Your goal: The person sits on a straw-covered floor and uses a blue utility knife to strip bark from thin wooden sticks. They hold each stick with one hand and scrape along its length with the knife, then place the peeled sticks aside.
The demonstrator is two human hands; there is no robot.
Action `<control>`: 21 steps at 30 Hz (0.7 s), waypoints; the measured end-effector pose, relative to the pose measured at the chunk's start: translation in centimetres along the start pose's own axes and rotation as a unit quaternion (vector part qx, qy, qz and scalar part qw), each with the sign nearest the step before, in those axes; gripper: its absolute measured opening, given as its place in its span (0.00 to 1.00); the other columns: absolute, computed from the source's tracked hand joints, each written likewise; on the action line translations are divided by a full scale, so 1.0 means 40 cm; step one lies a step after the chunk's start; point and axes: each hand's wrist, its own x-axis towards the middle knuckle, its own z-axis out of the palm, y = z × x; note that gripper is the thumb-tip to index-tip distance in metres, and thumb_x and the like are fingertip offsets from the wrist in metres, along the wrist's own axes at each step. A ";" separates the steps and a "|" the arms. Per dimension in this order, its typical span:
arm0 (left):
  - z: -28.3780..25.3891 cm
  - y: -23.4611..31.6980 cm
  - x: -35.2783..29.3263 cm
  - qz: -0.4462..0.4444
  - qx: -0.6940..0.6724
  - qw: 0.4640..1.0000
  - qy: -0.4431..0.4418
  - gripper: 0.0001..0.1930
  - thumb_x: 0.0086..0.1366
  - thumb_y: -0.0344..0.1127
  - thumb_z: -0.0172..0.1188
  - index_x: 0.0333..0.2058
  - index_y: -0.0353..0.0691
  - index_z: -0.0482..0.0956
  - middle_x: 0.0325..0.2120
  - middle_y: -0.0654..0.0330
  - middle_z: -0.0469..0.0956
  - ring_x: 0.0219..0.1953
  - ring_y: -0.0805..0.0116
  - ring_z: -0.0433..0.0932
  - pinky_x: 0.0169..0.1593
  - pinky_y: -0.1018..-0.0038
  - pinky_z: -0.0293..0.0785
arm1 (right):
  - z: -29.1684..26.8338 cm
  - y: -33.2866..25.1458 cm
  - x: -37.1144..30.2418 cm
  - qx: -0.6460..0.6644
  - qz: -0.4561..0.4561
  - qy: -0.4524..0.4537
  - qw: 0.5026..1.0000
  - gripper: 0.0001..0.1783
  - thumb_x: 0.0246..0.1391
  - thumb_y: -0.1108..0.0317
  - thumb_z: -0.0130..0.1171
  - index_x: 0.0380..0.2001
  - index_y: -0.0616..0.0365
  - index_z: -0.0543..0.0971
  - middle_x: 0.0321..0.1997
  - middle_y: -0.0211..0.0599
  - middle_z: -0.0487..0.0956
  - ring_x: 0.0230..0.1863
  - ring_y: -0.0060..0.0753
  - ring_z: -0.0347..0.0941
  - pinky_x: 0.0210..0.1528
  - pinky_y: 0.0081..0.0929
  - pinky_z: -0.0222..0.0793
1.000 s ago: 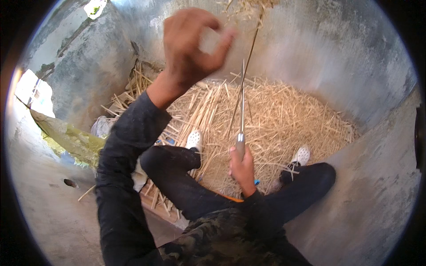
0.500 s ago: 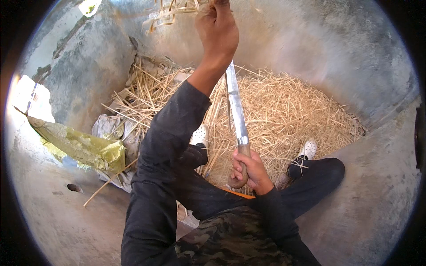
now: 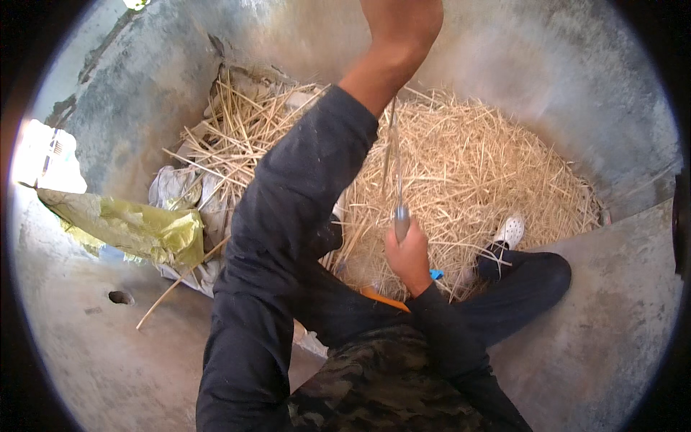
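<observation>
The person sits on a concrete floor (image 3: pixel 108 360) with legs stretched toward a pile of straw (image 3: pixel 468 165) heaped against a grey wall.

Right hand (image 3: pixel 409 255): its grip is clamped round the lower end of a long, thin metal blade (image 3: pixel 394 165), which stands nearly upright over the straw between the legs. Half a second ago the same piece showed a broad, bright face; it is now edge-on and reads as a narrow line, so it has turned about its length while the hand stayed low at the lap.

Left hand (image 3: pixel 403 21): raised high, the wrist and forearm at the top edge of the view. The fingers are cut off by the frame, so whether this grip is closed on the blade's top end or on straw stalks cannot be told. A second ago the hand was lower and loosely open; it has risen since.

Judgement: the lift of the left arm with the blade held firm suggests stalks are being drawn along or against the edge.

Surroundings: a crumpled yellow plastic sheet (image 3: pixel 137 230) and grey sacking (image 3: pixel 180 194) lie to the left, white shoes (image 3: pixel 511 230) rest in the straw.
</observation>
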 end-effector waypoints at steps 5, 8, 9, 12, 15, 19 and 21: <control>-0.009 0.007 0.013 -0.025 -0.046 0.997 -0.059 0.30 0.67 0.63 0.39 0.15 0.46 0.56 0.11 0.70 0.53 0.13 0.80 0.50 0.17 0.75 0.45 | -0.019 0.199 -0.145 0.309 0.439 -0.193 0.822 0.08 0.56 0.68 0.50 0.26 0.58 0.66 0.14 0.31 0.66 0.09 0.27 0.64 0.12 0.29 0.63; -0.030 -0.012 0.048 -0.200 -0.263 0.928 -0.175 0.28 0.67 0.64 0.40 0.19 0.47 0.59 0.12 0.71 0.53 0.12 0.80 0.51 0.16 0.78 0.45 | -0.063 0.134 -0.159 0.328 0.418 -0.152 0.833 0.05 0.54 0.72 0.49 0.30 0.58 0.64 0.16 0.30 0.65 0.10 0.26 0.64 0.12 0.27 0.62; -0.036 -0.025 0.048 -0.206 -0.282 0.918 -0.190 0.27 0.66 0.64 0.40 0.21 0.47 0.60 0.12 0.71 0.53 0.12 0.80 0.51 0.16 0.78 0.45 | -0.092 0.108 -0.136 0.332 0.381 -0.138 0.852 0.05 0.54 0.73 0.49 0.32 0.58 0.64 0.16 0.30 0.65 0.10 0.26 0.64 0.12 0.26 0.62; -0.048 -0.038 0.050 -0.214 -0.314 0.898 -0.221 0.26 0.64 0.65 0.42 0.24 0.48 0.60 0.12 0.71 0.54 0.11 0.80 0.50 0.15 0.80 0.45 | -0.173 -0.043 -0.077 0.323 0.288 -0.086 0.897 0.07 0.53 0.76 0.47 0.35 0.58 0.62 0.17 0.30 0.65 0.11 0.24 0.64 0.12 0.25 0.63; -0.040 -0.038 0.048 -0.179 -0.275 0.927 -0.183 0.26 0.64 0.66 0.42 0.24 0.48 0.60 0.12 0.71 0.52 0.11 0.80 0.50 0.15 0.80 0.45 | -0.189 -0.178 -0.043 0.360 0.232 -0.080 0.900 0.10 0.52 0.78 0.47 0.37 0.57 0.61 0.18 0.29 0.66 0.11 0.22 0.64 0.13 0.24 0.64; -0.019 -0.027 0.034 -0.099 -0.042 0.994 -0.006 0.30 0.65 0.66 0.40 0.16 0.48 0.58 0.11 0.71 0.55 0.12 0.79 0.49 0.17 0.76 0.45 | -0.093 -0.228 -0.001 0.244 0.088 -0.052 0.964 0.11 0.47 0.72 0.53 0.34 0.63 0.67 0.21 0.45 0.71 0.18 0.37 0.71 0.22 0.36 0.67; -0.007 -0.016 0.037 -0.074 0.037 0.995 0.046 0.32 0.66 0.65 0.40 0.13 0.45 0.58 0.11 0.70 0.56 0.14 0.78 0.51 0.20 0.73 0.48 | -0.070 -0.233 0.014 0.207 0.047 -0.028 0.977 0.12 0.46 0.72 0.54 0.35 0.65 0.67 0.22 0.51 0.72 0.21 0.44 0.73 0.25 0.41 0.67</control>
